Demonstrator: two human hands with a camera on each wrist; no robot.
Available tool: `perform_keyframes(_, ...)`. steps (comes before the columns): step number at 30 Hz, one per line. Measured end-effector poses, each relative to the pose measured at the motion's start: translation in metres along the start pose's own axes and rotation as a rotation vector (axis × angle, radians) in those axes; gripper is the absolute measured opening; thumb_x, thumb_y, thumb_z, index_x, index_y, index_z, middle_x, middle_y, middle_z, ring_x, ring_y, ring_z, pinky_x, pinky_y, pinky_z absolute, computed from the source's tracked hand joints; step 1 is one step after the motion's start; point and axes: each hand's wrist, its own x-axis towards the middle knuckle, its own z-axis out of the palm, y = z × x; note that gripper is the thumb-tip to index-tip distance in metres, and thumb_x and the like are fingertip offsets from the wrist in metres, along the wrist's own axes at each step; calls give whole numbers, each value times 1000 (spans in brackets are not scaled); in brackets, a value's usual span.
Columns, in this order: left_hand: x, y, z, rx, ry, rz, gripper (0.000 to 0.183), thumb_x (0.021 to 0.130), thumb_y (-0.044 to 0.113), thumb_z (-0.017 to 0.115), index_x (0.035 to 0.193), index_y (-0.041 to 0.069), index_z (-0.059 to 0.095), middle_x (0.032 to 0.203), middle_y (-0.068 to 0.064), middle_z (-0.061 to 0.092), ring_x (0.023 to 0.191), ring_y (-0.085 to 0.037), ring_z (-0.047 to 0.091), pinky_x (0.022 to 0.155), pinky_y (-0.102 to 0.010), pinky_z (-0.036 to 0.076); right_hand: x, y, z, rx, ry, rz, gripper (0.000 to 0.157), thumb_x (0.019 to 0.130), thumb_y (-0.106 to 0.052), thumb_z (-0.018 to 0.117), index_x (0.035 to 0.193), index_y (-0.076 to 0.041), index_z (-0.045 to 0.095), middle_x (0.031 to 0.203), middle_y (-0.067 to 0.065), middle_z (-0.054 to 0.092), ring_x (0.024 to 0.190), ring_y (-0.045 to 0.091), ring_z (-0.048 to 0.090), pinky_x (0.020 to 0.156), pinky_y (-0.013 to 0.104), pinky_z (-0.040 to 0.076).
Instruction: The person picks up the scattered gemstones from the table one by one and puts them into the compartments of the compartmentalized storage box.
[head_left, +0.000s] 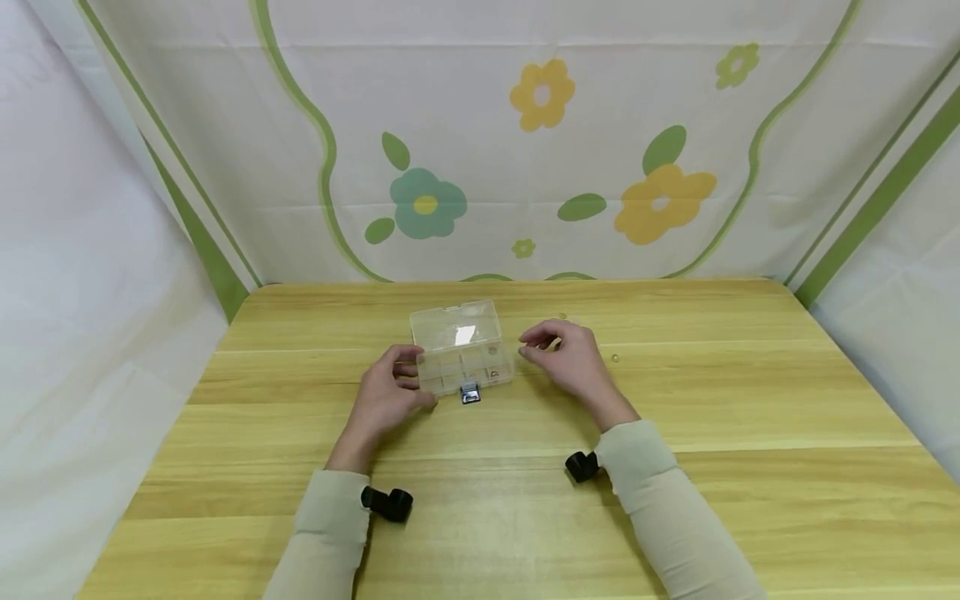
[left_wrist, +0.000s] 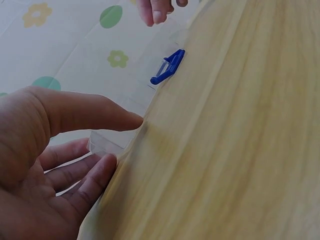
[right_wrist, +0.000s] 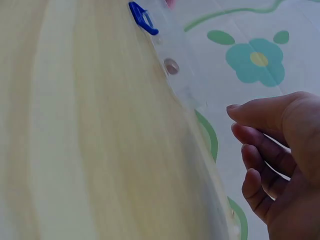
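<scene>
A clear plastic organizer box point(head_left: 450, 375) with its lid point(head_left: 453, 323) up stands on the table, with dividers inside and a blue latch point(head_left: 470, 392) at the front. My left hand point(head_left: 386, 387) holds the box's left end, thumb along the front and fingers behind the corner, as the left wrist view also shows. One small round brownish piece point(right_wrist: 171, 66) shows through the wall of the right-hand compartments. My right hand point(head_left: 566, 354) hovers just off the box's right end, fingers loosely curled. In the right wrist view the thumb and index tips point(right_wrist: 235, 108) are slightly apart with nothing visible between.
Two small round pieces lie on the wooden table point(head_left: 480, 500): one piece point(head_left: 615, 357) right of the right hand, another piece point(head_left: 562, 316) behind it. A flower-printed cloth point(head_left: 487, 167) hangs along the table's back edge, and white cloth hangs at both sides.
</scene>
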Motion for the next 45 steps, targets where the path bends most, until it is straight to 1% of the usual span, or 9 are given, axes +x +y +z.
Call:
perform_keyframes(4,-3,-3,-3,7,1,-2,76,80,-5,85,149,6,55,142,-21,61,119,-36,68,103,-47,60,2,7,-5,-5,-3,27,13,97,-20,81,108,-14,82,104,4,78,97,22,69,83,36,54)
perform_keyframes(6,-5,-5,-6,20,15,-6,76,81,-4,85,149,7,55,142,-22,61,119,-37,67,104,-47,59,4,9,-5,0,-9,36,14,97,-21,81,109,-15,82,104,4,77,102,23,69,83,36,53)
perform_keyframes(9,-9,-9,-12,33,39,-15,76,81,-4,85,150,7,54,144,-21,60,120,-37,66,104,-47,59,8,9,-4,8,-17,41,15,98,-22,80,111,-15,82,105,5,77,104,25,68,81,36,53)
perform_keyframes(13,-11,-10,-16,28,44,-19,76,81,-4,85,150,6,54,146,-20,59,120,-36,66,103,-44,58,11,10,-5,4,-7,50,15,97,-21,80,109,-14,82,106,6,77,99,26,68,82,37,53)
perform_keyframes(20,-9,-8,-13,23,32,-16,77,80,-5,85,149,5,54,146,-20,59,121,-36,65,104,-45,58,9,18,-14,-29,37,76,15,97,-21,80,110,-13,82,110,7,77,101,25,68,85,39,54)
perform_keyframes(28,-4,-5,-7,14,6,11,77,80,-4,86,149,6,54,141,-22,61,119,-37,67,105,-48,58,3,30,-35,-52,98,104,19,98,-21,79,114,-11,81,112,10,77,104,28,67,83,38,53)
perform_keyframes(32,-4,-4,-5,10,-1,6,76,80,-4,85,149,5,54,142,-22,60,120,-37,66,106,-47,58,1,40,-45,-62,107,129,23,98,-22,80,117,-11,80,116,13,76,110,31,65,90,43,53)
perform_keyframes(38,-3,-2,-3,16,-4,7,77,79,-5,85,148,5,54,140,-22,60,118,-36,66,105,-47,58,-2,53,-61,-98,76,165,37,95,-27,82,127,-10,76,128,15,72,122,34,62,107,53,51)
perform_keyframes(45,-2,1,0,14,-13,17,77,78,-5,86,148,5,55,139,-23,61,118,-38,66,104,-47,59,-7,64,-71,-121,30,207,43,95,-33,83,131,-11,73,134,14,70,126,35,61,111,55,50)
